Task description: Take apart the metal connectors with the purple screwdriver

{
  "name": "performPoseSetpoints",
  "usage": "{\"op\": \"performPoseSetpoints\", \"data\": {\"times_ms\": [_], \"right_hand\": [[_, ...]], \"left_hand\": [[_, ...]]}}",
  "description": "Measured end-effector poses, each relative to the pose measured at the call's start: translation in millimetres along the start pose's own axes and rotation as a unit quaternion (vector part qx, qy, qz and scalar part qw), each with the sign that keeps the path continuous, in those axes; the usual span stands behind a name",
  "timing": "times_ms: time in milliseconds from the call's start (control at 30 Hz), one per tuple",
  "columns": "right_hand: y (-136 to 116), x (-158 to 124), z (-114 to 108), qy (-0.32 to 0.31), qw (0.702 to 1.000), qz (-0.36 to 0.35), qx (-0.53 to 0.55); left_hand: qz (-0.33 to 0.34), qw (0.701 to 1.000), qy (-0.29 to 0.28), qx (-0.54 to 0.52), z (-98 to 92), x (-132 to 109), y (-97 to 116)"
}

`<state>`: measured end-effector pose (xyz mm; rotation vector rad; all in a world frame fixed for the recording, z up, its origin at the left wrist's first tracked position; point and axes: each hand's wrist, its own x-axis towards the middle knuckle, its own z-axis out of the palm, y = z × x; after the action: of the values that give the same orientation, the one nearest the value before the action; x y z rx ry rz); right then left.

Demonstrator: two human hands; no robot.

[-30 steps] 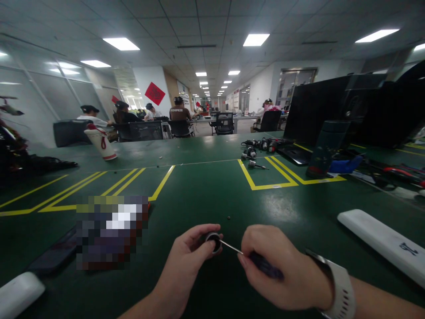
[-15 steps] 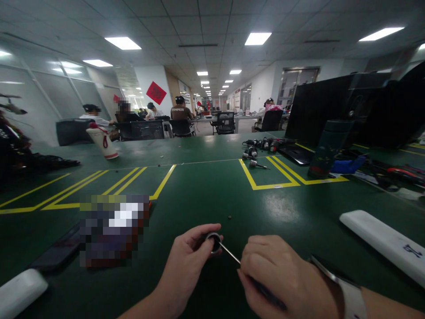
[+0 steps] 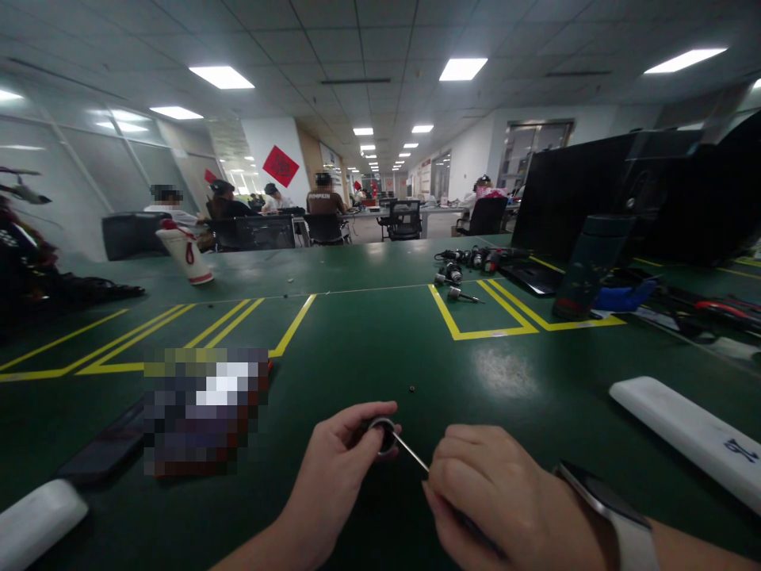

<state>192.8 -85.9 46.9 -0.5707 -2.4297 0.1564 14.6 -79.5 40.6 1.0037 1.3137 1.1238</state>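
Note:
My left hand (image 3: pixel 333 476) pinches a small round black part with a metal rim (image 3: pixel 381 434) just above the green table (image 3: pixel 369 349). My right hand (image 3: pixel 493 496) is closed around the dark handle of a thin screwdriver (image 3: pixel 410 452). Its metal shaft slants up and left, with the tip at the round part. A watch (image 3: pixel 618 515) sits on my right wrist. A tiny screw (image 3: pixel 411 388) lies on the table beyond my hands.
A white pad (image 3: pixel 683 432) lies at the right and another (image 3: pixel 36 519) at the near left, with a phone (image 3: pixel 101 452) beside a blurred item. Small metal parts (image 3: pixel 455 274), a dark bottle (image 3: pixel 586 266) and monitors stand farther back. People sit at distant desks.
My right hand has rolled over and drawn slightly toward me, so the screwdriver handle is now mostly hidden. The left hand and the round part have stayed put.

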Motion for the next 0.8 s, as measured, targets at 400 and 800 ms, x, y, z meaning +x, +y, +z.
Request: {"op": "performPoseSetpoints", "data": {"times_ms": [400,800], "right_hand": [[-3.6,3.6,-7.5,0.078,0.989,0.097,0.077],[45.7,6.9,-14.2,0.144,0.925,0.295,0.189]], "left_hand": [[-0.023,0.999,-0.036,-0.028,-3.9,0.0,-0.2],[-0.047,0.997,-0.044,-0.050,-8.3,5.0,-3.2]]}}
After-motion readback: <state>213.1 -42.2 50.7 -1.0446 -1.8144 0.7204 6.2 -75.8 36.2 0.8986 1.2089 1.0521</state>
